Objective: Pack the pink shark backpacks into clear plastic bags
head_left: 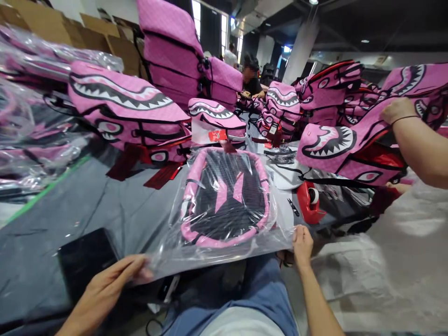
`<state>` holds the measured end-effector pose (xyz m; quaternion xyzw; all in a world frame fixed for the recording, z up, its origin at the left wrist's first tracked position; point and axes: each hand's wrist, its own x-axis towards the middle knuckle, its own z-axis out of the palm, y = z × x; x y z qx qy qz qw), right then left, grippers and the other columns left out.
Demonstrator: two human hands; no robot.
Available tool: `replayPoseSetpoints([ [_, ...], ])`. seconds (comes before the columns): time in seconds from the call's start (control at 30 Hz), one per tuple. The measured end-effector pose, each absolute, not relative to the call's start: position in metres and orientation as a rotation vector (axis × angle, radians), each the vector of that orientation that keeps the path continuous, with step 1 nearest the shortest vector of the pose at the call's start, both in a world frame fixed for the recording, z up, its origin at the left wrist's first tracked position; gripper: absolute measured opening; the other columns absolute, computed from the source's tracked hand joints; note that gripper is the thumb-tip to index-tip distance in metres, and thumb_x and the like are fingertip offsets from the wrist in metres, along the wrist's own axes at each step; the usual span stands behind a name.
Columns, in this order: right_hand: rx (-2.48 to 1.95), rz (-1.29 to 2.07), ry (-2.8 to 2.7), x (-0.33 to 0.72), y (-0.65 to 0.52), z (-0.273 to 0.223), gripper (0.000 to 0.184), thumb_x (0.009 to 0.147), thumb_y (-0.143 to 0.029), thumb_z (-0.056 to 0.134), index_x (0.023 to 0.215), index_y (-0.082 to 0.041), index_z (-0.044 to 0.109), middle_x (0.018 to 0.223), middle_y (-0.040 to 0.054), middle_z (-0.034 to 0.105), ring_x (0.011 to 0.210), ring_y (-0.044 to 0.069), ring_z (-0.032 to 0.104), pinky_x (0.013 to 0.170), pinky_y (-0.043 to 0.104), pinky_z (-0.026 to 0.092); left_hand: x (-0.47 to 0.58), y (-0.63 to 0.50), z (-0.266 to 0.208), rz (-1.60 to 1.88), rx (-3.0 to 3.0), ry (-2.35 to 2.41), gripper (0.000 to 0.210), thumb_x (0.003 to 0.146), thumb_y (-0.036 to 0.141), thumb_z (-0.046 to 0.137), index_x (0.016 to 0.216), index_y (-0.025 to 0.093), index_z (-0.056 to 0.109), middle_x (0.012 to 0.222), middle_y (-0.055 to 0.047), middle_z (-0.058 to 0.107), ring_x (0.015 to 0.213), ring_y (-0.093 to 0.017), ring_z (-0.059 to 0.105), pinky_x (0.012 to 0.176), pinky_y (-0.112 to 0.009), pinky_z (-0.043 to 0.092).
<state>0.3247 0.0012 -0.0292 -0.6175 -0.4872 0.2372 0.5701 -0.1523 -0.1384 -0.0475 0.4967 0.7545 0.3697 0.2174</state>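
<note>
A pink and black backpack (224, 196) lies inside a clear plastic bag (196, 259) at the table's near edge, its black mesh side facing up. My left hand (115, 280) pinches the bag's near left corner between thumb and fingers. The near right corner is gripped by my right hand (302, 245), fingers closed on the film. Between my hands the bag's near edge stretches almost straight, hanging just past the table edge. A red tag (217, 136) shows just behind the bagged backpack.
Pink shark-mouth backpacks (129, 102) are piled left and behind. A red tape dispenser (311, 203) and black thread snips (293, 207) lie at right. A dark flat device (87, 261) sits at left. A co-worker's arm (420, 135) reaches over a backpack (350, 149) at right.
</note>
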Motion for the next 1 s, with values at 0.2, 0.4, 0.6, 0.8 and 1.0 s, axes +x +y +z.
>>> replayPoseSetpoints([
  [0.2, -1.499, 0.571, -1.177, 0.323, 0.006, -0.030, 0.060, 0.083, -0.082, 0.050, 0.077, -0.022, 0.057, 0.061, -0.0029, 0.054, 0.053, 0.013, 0.048, 0.048, 0.024, 0.039, -0.100, -0.106, -0.015, 1.265, 1.878, 2.229, 0.055, 0.096, 0.058, 0.034, 0.116, 0.022, 0.070, 0.113, -0.011, 0.078, 0.105, -0.033, 0.072, 0.099, -0.054, 0.049],
  [0.4, -1.480, 0.632, -1.109, 0.319, 0.003, -0.023, 0.057, 0.083, -0.079, 0.053, 0.081, -0.023, 0.056, 0.064, -0.0023, 0.056, 0.055, 0.015, 0.052, 0.046, 0.024, 0.042, -0.018, -0.076, 0.005, 1.104, 2.483, 1.660, 0.041, 0.083, 0.059, 0.070, 0.106, 0.026, 0.065, 0.121, -0.007, 0.072, 0.124, -0.031, 0.057, 0.112, -0.049, 0.030],
  [0.6, -1.427, 0.661, -1.075, 0.316, 0.007, -0.025, 0.058, 0.082, -0.080, 0.053, 0.083, -0.022, 0.057, 0.061, -0.0036, 0.054, 0.048, 0.013, 0.049, 0.042, 0.024, 0.038, -0.026, -0.064, -0.006, 1.052, 2.259, 1.554, 0.029, 0.096, 0.050, 0.060, 0.082, 0.024, 0.059, 0.112, -0.005, 0.071, 0.118, -0.027, 0.057, 0.100, -0.045, 0.037],
  [0.8, -1.431, 0.432, -1.130, 0.328, 0.003, -0.020, 0.057, 0.081, -0.075, 0.059, 0.085, -0.019, 0.065, 0.069, 0.0007, 0.062, 0.060, 0.015, 0.054, 0.054, 0.026, 0.043, -0.036, -0.062, -0.001, 1.089, 2.406, 1.546, 0.027, 0.099, 0.046, 0.057, 0.081, 0.026, 0.064, 0.098, 0.000, 0.076, 0.107, -0.023, 0.063, 0.103, -0.043, 0.032],
  [1.0, -1.397, 0.646, -0.962, 0.328, 0.004, -0.028, 0.056, 0.072, -0.076, 0.068, 0.081, -0.021, 0.059, 0.049, -0.0078, 0.044, 0.040, 0.011, 0.036, 0.040, 0.024, 0.027, -0.035, -0.057, -0.013, 1.134, 2.645, 1.541, 0.022, 0.104, 0.032, 0.048, 0.090, 0.026, 0.065, 0.087, 0.003, 0.075, 0.093, -0.018, 0.068, 0.101, -0.038, 0.032],
])
